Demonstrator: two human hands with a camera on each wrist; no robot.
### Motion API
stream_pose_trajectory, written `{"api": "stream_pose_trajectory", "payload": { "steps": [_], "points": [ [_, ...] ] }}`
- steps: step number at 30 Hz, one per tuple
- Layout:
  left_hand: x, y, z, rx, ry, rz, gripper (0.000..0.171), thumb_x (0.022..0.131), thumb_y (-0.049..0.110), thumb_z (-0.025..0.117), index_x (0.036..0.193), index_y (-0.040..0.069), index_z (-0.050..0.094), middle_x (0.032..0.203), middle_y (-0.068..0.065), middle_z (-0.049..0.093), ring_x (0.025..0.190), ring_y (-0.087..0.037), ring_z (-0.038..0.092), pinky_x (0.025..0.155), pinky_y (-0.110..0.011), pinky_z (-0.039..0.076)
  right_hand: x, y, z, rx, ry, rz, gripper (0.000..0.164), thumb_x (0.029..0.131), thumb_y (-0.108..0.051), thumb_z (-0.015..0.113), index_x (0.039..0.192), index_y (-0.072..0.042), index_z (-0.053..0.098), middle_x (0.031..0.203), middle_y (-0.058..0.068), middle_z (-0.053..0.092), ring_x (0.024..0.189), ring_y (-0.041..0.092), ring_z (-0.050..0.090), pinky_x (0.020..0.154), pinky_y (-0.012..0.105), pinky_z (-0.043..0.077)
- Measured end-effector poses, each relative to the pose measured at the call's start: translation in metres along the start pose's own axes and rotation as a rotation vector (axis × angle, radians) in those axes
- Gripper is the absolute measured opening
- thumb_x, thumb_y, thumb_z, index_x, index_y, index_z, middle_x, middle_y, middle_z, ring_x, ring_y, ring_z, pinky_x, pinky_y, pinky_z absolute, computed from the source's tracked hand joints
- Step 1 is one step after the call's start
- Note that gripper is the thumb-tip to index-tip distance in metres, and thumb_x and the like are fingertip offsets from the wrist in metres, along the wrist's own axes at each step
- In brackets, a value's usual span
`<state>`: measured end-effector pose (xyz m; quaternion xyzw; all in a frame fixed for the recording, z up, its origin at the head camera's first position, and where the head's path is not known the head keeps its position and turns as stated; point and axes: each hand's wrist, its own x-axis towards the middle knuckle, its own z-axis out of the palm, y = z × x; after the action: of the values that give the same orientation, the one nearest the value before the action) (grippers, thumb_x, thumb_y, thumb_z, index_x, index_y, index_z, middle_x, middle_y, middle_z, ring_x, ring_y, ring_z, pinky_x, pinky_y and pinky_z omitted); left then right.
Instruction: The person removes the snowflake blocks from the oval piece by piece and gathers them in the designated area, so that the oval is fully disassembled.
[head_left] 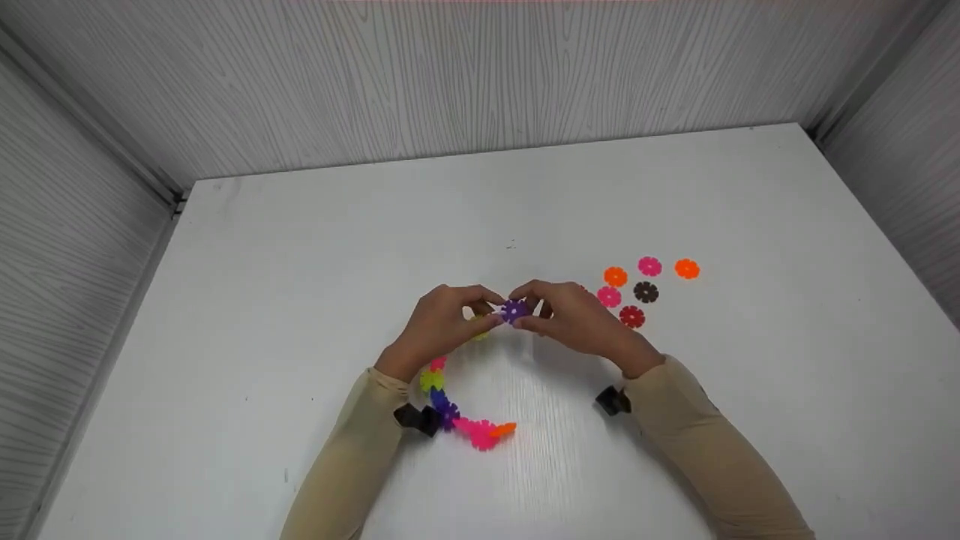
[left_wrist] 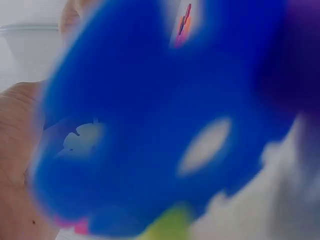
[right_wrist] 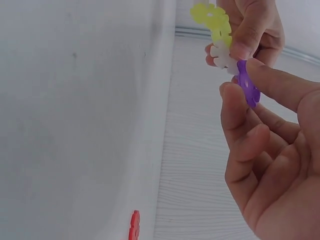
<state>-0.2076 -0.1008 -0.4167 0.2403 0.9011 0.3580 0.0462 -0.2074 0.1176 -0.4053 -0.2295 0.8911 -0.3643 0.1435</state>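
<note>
In front of me both hands meet over the table. My right hand pinches a purple notched snowflake disc between thumb and fingers. My left hand grips a white snowflake disc, which touches the purple one; whether their slots are fully joined I cannot tell. Yellow discs follow the white one in a curved chain. Further along it, partly behind the left hand and wrist, come pink, yellow-green, blue and purple discs, then pink discs and an orange disc. A blurred blue disc covers most of the left wrist view.
Several loose discs lie right of the hands: orange, pink, brown and red, with another orange disc furthest right. Grey wood-grain panels border the white table at back and sides.
</note>
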Motion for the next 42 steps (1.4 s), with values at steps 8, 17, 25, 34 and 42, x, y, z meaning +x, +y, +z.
{"api": "stream_pose_trajectory", "payload": {
  "steps": [8, 17, 25, 34, 42],
  "points": [
    [0.0, -0.001, -0.002, 0.057, 0.044, 0.073, 0.023, 0.089, 0.022, 0.069, 0.11, 0.014, 0.074, 0.095, -0.003, 0.076, 0.081, -0.017, 0.065, 0.081, -0.036, 0.046, 0.0, 0.002, -0.001, 0.008, 0.013, -0.018, 0.037, 0.089, -0.019, 0.069, 0.125, -0.015, 0.062, 0.097, 0.003, 0.07, 0.071, 0.014, 0.059, 0.064, 0.025, 0.051],
    [0.001, -0.002, -0.002, -0.029, 0.027, 0.004, 0.022, 0.09, 0.025, 0.069, 0.109, 0.015, 0.073, 0.099, -0.001, 0.074, 0.088, -0.017, 0.065, 0.087, -0.042, 0.051, 0.002, 0.008, -0.005, 0.103, 0.025, -0.05, 0.039, 0.092, -0.01, 0.063, 0.131, -0.01, 0.057, 0.098, 0.011, 0.067, 0.068, 0.024, 0.063, 0.066, 0.025, 0.051],
    [0.0, -0.006, -0.003, -0.015, 0.028, -0.021, 0.017, 0.091, 0.029, 0.066, 0.103, 0.02, 0.075, 0.096, 0.004, 0.074, 0.086, -0.014, 0.067, 0.08, -0.037, 0.053, 0.002, 0.016, -0.015, 0.151, 0.089, -0.024, 0.036, 0.095, -0.007, 0.059, 0.131, -0.01, 0.057, 0.096, 0.019, 0.068, 0.071, 0.035, 0.064, 0.063, 0.025, 0.047],
    [0.0, -0.007, -0.006, -0.028, -0.028, -0.065, 0.023, 0.092, 0.03, 0.065, 0.111, 0.019, 0.071, 0.096, 0.0, 0.072, 0.088, -0.016, 0.064, 0.078, -0.033, 0.051, 0.004, 0.034, -0.03, 0.19, 0.13, 0.074, 0.035, 0.097, -0.009, 0.054, 0.132, -0.013, 0.056, 0.095, 0.018, 0.065, 0.074, 0.028, 0.063, 0.066, 0.027, 0.052],
    [-0.004, -0.009, -0.012, -0.085, -0.157, -0.107, 0.049, 0.081, 0.025, 0.078, 0.126, 0.019, 0.06, 0.109, -0.002, 0.065, 0.103, -0.018, 0.055, 0.088, -0.038, 0.048, 0.001, 0.05, -0.045, 0.231, 0.175, 0.117, 0.035, 0.098, -0.009, 0.051, 0.133, -0.011, 0.053, 0.096, 0.021, 0.063, 0.078, 0.034, 0.061, 0.063, 0.024, 0.052]
  ]
}}
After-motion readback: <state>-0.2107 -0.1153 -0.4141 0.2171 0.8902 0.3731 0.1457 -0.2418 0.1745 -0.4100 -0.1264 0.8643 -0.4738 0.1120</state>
